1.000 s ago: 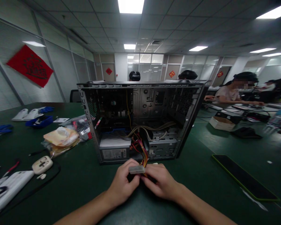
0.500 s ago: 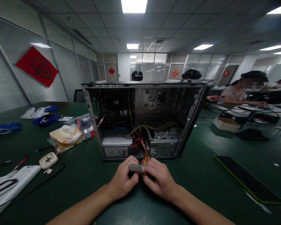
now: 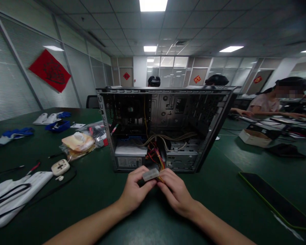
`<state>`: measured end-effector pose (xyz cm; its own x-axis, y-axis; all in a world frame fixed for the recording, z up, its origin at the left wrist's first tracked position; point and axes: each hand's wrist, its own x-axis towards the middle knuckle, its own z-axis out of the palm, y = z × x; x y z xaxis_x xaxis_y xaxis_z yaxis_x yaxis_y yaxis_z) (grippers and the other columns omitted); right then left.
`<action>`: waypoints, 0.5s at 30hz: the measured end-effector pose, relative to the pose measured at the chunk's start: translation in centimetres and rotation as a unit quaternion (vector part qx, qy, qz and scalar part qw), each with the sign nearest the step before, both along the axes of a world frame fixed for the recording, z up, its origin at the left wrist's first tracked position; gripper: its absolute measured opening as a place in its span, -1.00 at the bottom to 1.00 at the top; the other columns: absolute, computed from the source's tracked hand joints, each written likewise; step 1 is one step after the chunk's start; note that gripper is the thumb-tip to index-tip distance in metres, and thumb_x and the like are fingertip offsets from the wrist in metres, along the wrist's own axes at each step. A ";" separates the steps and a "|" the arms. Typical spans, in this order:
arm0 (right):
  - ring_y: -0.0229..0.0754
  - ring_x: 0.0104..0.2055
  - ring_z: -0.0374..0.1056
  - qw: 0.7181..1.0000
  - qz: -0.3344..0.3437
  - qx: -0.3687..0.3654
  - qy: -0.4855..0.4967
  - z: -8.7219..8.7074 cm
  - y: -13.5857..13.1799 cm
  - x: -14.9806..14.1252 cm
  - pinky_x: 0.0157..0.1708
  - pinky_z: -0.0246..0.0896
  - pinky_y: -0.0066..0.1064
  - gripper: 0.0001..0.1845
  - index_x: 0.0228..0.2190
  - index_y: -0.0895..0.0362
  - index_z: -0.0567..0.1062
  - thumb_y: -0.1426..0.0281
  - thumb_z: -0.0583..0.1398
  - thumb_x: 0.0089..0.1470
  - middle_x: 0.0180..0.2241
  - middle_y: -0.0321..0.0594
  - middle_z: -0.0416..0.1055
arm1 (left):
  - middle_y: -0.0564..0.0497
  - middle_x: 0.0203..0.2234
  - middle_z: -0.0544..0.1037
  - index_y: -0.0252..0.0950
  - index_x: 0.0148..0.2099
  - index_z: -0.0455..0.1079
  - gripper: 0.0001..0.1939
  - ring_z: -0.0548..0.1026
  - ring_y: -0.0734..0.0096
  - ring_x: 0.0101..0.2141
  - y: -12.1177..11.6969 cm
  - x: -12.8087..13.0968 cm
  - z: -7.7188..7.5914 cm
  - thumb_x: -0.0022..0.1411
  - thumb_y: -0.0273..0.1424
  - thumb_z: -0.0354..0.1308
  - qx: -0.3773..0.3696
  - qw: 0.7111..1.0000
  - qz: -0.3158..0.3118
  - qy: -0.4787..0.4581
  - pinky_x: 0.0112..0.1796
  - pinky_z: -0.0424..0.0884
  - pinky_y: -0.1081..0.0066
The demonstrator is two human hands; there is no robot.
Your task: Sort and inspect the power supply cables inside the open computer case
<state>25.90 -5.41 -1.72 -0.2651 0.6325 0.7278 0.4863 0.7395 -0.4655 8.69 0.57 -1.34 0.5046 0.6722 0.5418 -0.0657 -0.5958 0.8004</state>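
Note:
An open computer case (image 3: 165,126) stands upright on the green table (image 3: 97,190), its inside facing me. A bundle of red, yellow and black wires (image 3: 155,156) runs out of it to a pale plastic connector (image 3: 150,174). My left hand (image 3: 135,190) pinches the connector's left end. My right hand (image 3: 175,192) is closed on its right end and the wires, just in front of the case.
To the left lie plastic bags of parts (image 3: 79,143), a white adapter (image 3: 60,167) with a black cable, a white cloth (image 3: 12,197) and blue gloves (image 3: 15,133). A dark green-edged slab (image 3: 275,200) lies right. Other people (image 3: 283,98) sit at the far right.
The view has shifted, so the case and table items sit further right and slightly higher. Both hands stay on the connector, which now tilts up a little at its right end.

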 end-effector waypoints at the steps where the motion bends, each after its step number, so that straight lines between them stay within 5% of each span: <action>1: -0.10 -0.21 0.33 1.000 0.002 0.001 -0.004 0.0 0.0 0.0 -0.16 0.31 -0.22 -0.82 -0.24 0.14 0.42 0.50 0.02 0.28 -0.31 -0.11 0.44 | 0.01 -0.47 0.41 -0.35 -0.41 0.47 -0.79 0.38 0.38 -0.39 0.2 0.0 -0.1 0.23 -0.34 0.20 -0.027 1.000 -0.003 -0.005 -0.32 0.30 0.42; 5: -0.14 -0.29 0.32 0.998 -0.015 0.011 -0.067 -0.2 0.4 0.5 -0.24 0.33 -0.31 -0.81 -0.30 0.15 0.39 0.49 0.00 0.29 -0.35 -0.12 0.42 | 0.00 -0.49 0.42 -0.37 -0.42 0.51 -0.71 0.35 0.40 -0.42 0.9 0.0 -1.1 0.19 -0.23 0.24 -0.180 0.980 -0.068 -0.054 -0.37 0.28 0.44; 10: -0.17 -0.42 0.28 0.965 -0.046 0.152 -0.210 -0.5 0.8 0.7 -0.40 0.24 -0.35 -0.80 -0.40 0.17 0.38 0.47 0.04 0.27 -0.45 -0.14 0.41 | 0.00 -0.49 0.46 -0.41 -0.34 0.55 -0.67 0.33 0.45 -0.44 0.8 0.0 -1.4 -0.05 -0.23 0.42 -0.410 0.890 -0.177 -0.091 -0.35 0.25 0.47; 15: -0.17 -0.46 0.26 0.958 -0.050 0.196 -0.203 -0.3 0.9 0.0 -0.45 0.19 -0.36 -0.68 -0.44 0.17 0.37 0.32 0.01 0.32 -0.50 -0.14 0.38 | 0.04 -0.51 0.43 -0.41 -0.45 0.54 -0.75 0.31 0.49 -0.43 0.3 -0.3 -0.5 -0.10 -0.33 0.46 -0.449 0.861 -0.215 -0.108 -0.33 0.24 0.50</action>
